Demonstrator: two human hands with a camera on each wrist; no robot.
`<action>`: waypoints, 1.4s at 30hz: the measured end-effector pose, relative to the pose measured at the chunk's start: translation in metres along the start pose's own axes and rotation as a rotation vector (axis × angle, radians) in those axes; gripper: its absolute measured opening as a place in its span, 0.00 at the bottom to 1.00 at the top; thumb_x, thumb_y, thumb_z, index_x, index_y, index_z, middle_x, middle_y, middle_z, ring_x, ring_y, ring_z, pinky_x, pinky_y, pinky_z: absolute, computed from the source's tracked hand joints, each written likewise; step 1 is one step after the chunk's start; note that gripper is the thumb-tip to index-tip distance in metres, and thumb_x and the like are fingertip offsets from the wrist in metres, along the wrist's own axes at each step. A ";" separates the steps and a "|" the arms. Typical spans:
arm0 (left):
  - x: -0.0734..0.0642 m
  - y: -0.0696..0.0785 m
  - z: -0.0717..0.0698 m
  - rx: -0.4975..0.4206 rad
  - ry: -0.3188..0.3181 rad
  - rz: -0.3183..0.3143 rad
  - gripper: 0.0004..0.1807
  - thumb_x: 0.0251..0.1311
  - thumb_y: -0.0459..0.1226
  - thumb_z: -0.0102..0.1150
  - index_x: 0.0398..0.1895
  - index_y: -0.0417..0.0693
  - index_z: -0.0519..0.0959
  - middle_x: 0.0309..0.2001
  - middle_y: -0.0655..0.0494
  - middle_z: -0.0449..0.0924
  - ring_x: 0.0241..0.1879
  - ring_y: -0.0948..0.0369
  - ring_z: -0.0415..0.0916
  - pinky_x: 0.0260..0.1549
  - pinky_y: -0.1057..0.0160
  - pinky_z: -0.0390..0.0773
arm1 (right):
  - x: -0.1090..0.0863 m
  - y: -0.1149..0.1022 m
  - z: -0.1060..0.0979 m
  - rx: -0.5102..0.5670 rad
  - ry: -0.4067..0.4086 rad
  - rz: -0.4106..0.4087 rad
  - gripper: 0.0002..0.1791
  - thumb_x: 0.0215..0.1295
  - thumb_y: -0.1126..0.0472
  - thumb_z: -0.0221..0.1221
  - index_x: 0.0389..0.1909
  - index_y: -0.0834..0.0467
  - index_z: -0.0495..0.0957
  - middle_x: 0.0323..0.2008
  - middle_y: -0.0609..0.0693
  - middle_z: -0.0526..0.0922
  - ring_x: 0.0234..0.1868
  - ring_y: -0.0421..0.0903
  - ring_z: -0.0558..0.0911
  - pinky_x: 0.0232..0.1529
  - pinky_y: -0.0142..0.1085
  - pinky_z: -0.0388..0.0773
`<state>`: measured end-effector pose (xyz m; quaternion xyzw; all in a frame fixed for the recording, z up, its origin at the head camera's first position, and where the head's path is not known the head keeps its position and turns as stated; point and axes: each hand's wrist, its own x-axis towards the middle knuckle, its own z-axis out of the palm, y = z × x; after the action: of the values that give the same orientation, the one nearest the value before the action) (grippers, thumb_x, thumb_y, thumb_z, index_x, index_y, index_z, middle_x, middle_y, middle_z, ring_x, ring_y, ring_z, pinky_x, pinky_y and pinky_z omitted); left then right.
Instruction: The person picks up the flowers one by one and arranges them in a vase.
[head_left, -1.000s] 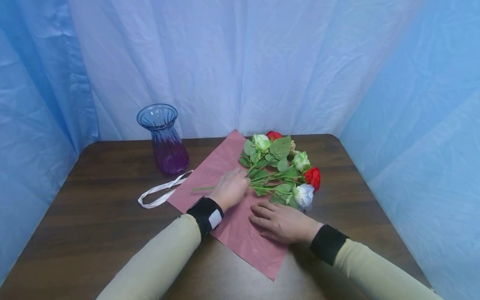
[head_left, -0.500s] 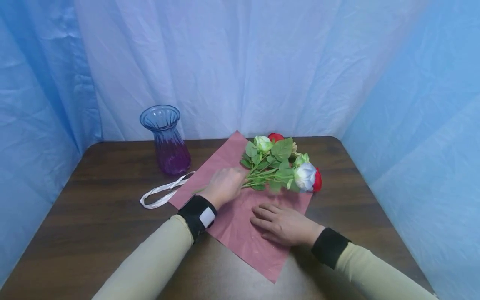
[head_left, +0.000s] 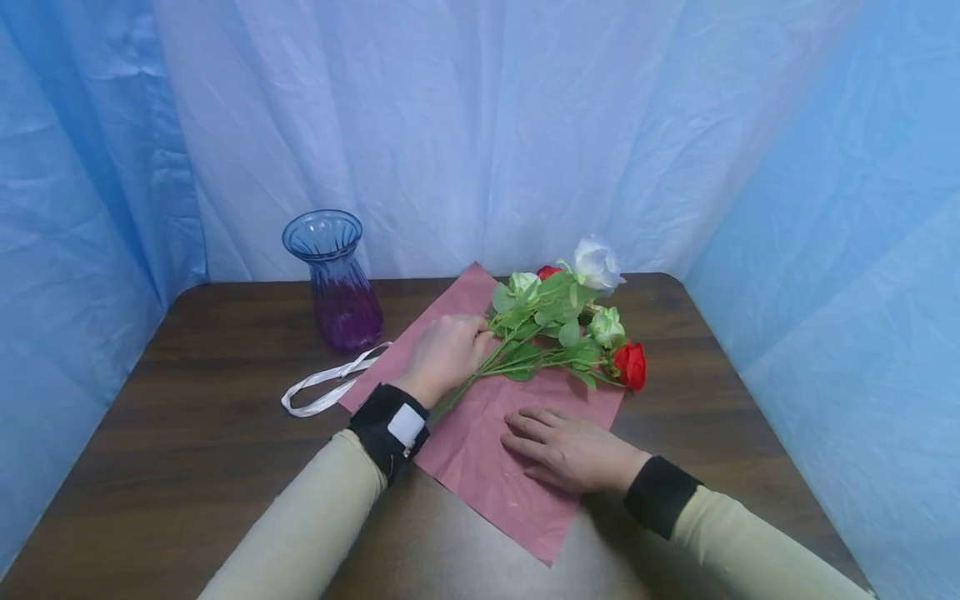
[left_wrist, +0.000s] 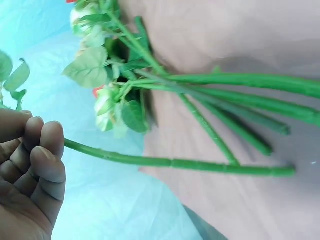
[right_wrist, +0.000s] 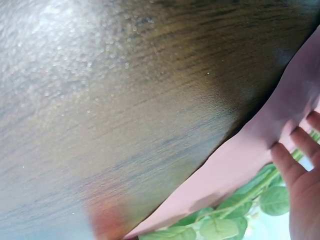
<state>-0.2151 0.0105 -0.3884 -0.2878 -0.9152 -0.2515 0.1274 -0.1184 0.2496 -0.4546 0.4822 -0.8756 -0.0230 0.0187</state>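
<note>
My left hand (head_left: pixel 446 354) pinches the green stem (left_wrist: pixel 135 160) of a white rose (head_left: pixel 597 265), whose bloom now stands over the back of the bunch. Other artificial roses lie across the pink wrapping paper (head_left: pixel 502 492): a red one (head_left: pixel 630 367) at the right, a pale green one (head_left: pixel 607 327) beside it, and another pale green one (head_left: pixel 523 284) farther back. Their bare stems (left_wrist: pixel 250 95) cross beneath the held stem in the left wrist view. My right hand (head_left: pixel 566 450) rests on the paper below the flowers, fingers spread and nearly straight.
A blue and purple glass vase (head_left: pixel 343 296) stands at the back left. A looped white ribbon (head_left: pixel 311 406) lies in front of it, its end running under the paper. The dark wooden table (head_left: pixel 187 417) has pale blue curtains (head_left: pixel 390 133) around it.
My left hand has drawn slightly left and turned the white rose, so its bloom swung from the front right of the bunch up to the back. The right hand stays put.
</note>
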 end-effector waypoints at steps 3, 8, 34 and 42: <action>0.003 0.000 -0.005 -0.053 0.038 -0.012 0.10 0.71 0.36 0.59 0.29 0.47 0.81 0.25 0.56 0.79 0.22 0.60 0.75 0.24 0.60 0.74 | 0.000 0.000 0.000 0.003 -0.002 0.000 0.29 0.74 0.47 0.59 0.72 0.51 0.72 0.71 0.56 0.73 0.71 0.56 0.71 0.69 0.49 0.70; 0.006 -0.002 -0.011 -0.152 0.094 -0.054 0.12 0.70 0.35 0.60 0.26 0.47 0.79 0.20 0.57 0.75 0.17 0.63 0.66 0.21 0.63 0.67 | 0.000 0.001 0.000 0.006 0.010 -0.006 0.29 0.73 0.47 0.60 0.72 0.52 0.72 0.71 0.56 0.73 0.71 0.56 0.71 0.68 0.49 0.71; 0.004 -0.011 -0.039 -0.378 0.325 -0.168 0.10 0.69 0.35 0.57 0.29 0.44 0.83 0.17 0.58 0.82 0.12 0.67 0.75 0.19 0.62 0.74 | 0.000 0.000 -0.001 0.003 0.001 0.008 0.30 0.73 0.47 0.59 0.73 0.52 0.71 0.71 0.55 0.73 0.72 0.55 0.71 0.69 0.49 0.70; 0.010 -0.016 -0.055 -0.211 0.320 -0.094 0.12 0.69 0.33 0.54 0.25 0.43 0.79 0.19 0.54 0.78 0.16 0.60 0.69 0.19 0.60 0.69 | 0.000 0.000 0.001 -0.002 -0.001 0.011 0.30 0.74 0.47 0.59 0.73 0.51 0.71 0.71 0.55 0.72 0.72 0.56 0.70 0.69 0.50 0.70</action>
<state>-0.2276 -0.0254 -0.3443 -0.2129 -0.8643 -0.3941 0.2288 -0.1181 0.2497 -0.4551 0.4773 -0.8782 -0.0239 0.0189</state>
